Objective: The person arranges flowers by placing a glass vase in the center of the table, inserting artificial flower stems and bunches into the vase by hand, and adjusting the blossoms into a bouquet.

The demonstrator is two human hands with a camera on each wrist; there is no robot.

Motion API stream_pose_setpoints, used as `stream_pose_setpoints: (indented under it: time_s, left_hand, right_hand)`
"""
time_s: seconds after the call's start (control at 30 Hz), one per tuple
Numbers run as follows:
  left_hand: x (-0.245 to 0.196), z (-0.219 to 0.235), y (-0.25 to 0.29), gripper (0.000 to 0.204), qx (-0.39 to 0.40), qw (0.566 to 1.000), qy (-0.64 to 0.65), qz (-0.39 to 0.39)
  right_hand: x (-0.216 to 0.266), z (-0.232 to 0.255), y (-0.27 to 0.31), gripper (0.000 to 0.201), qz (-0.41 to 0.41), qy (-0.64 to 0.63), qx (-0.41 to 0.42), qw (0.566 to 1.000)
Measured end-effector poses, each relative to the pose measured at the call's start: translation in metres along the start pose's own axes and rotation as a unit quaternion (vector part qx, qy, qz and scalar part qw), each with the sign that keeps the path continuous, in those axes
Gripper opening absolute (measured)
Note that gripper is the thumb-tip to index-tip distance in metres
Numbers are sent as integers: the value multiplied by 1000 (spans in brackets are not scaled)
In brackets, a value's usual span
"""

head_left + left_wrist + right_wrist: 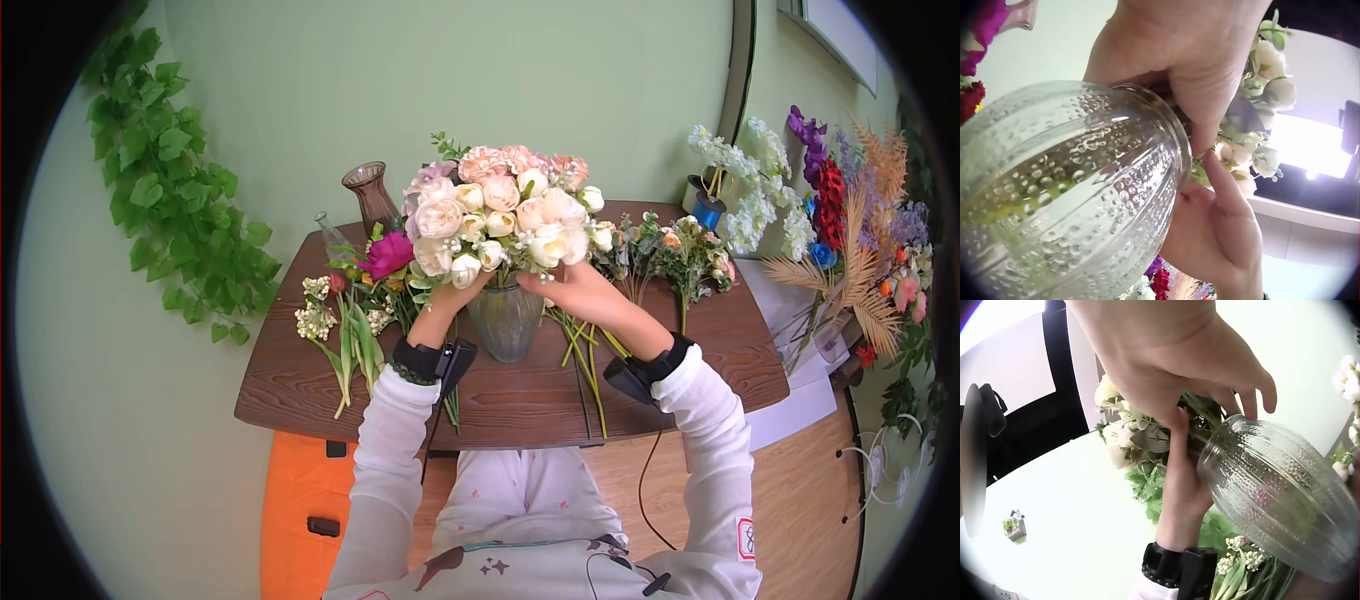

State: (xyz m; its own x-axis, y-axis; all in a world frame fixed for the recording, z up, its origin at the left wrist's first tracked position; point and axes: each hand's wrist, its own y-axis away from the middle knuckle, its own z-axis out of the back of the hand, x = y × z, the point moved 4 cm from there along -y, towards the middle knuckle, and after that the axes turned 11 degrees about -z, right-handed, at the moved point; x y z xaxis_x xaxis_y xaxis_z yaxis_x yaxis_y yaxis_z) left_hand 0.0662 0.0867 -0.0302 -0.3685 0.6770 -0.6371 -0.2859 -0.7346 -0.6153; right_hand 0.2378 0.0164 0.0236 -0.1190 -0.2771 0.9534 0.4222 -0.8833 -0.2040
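A full bouquet of cream, white and peach flowers [500, 215] stands above a clear ribbed glass vase [505, 325] in the head view. My left hand [455, 296] and right hand [578, 292] grip it from both sides, just under the blooms. The right wrist view shows green stems [1200, 406] between the hands at the vase mouth, with some right fingertips [1269, 400] reaching past the glass rim. In the left wrist view, my left thumb [1205, 134] lies close to the rim, near the right thumb [1225, 181]. Water drops or bubbles cover the glass.
On the brown wooden table [700, 385] lie tulips [350, 345], a magenta flower [387, 256] and loose green stems [590, 375]. A brown glass vase [372, 195] stands behind left. Small-flowered sprigs [685, 260] lie right, beside a blue ribbon spool [708, 212]. More flowers [850, 230] stand far right.
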Motion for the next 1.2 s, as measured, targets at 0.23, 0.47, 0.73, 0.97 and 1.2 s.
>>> stream_pose_setpoints:
  time_s: [0.23,0.47,0.73,0.97,1.2]
  left_hand:
    - [-17,5,2,49,-16,987,-103,-124]
    - [-23,0,-15,48,-11,984,-124,-127]
    - [-29,2,-15,46,-2,981,-145,-127]
    - [-37,2,-12,44,4,978,-166,-129]
    - [-35,-3,-9,43,12,974,-181,-133]
  right_hand:
    - [-16,15,-18,29,132,133,-105,977]
    - [-12,20,-21,19,154,329,-164,917]
    - [0,21,-30,29,8,256,-117,960]
    - [6,19,-23,32,12,264,-91,960]
    - [-3,25,-28,27,-32,184,-58,981]
